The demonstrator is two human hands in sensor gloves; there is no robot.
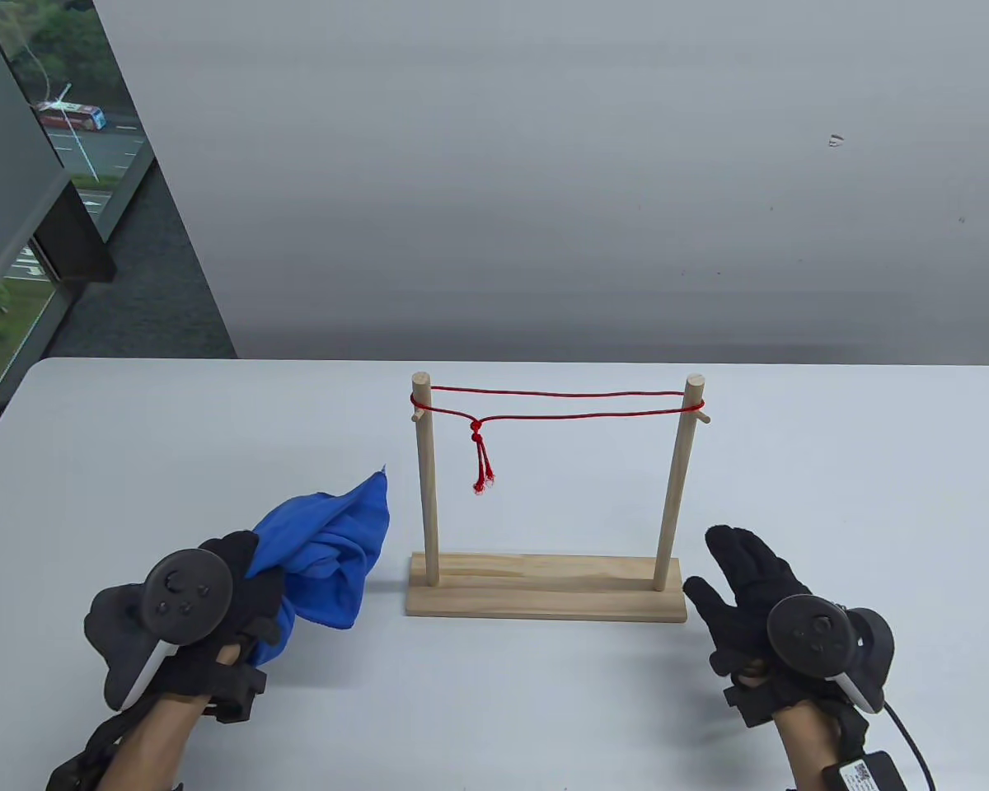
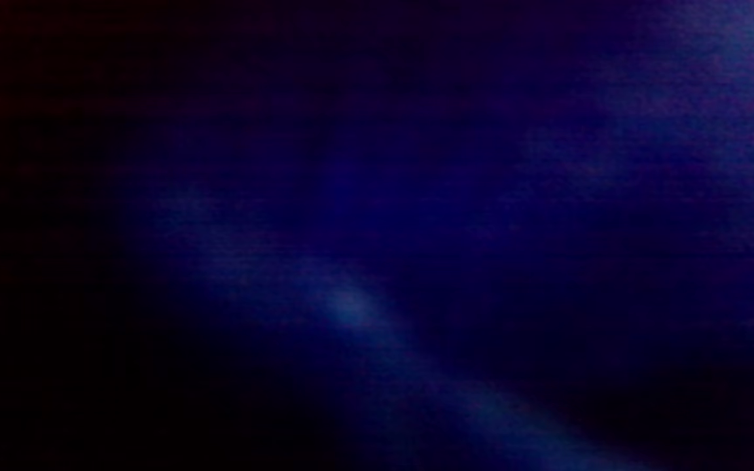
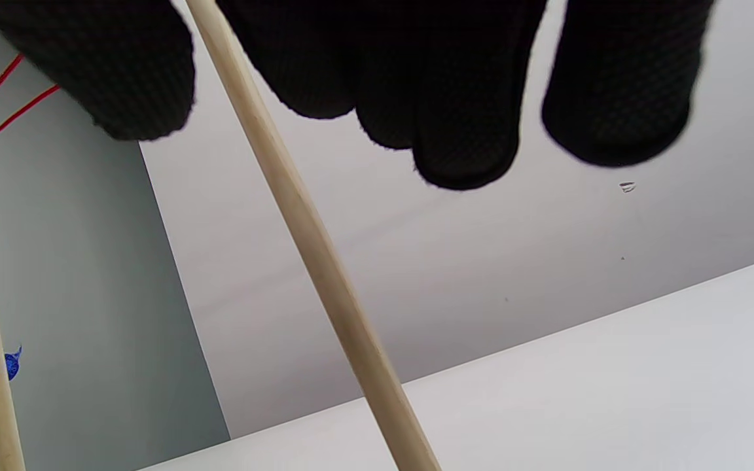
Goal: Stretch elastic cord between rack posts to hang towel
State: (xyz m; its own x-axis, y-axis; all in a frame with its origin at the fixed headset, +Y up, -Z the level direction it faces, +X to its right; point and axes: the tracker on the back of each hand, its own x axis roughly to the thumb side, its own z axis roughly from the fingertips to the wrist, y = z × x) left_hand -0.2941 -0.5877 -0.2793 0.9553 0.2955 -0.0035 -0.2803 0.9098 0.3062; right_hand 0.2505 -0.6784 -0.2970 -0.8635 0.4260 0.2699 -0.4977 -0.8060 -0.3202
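Two strands of red cord already run crosswise between the rack posts, ahead of and above both my hands | my left hand grips the bunched blue towel, left of the rack and nearer its left post | my right hand hovers spread wide and holding nothing, just beside the base's right end.

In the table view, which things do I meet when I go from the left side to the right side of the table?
left hand → blue towel → left post → red cord's knot with hanging tails → right post → right hand
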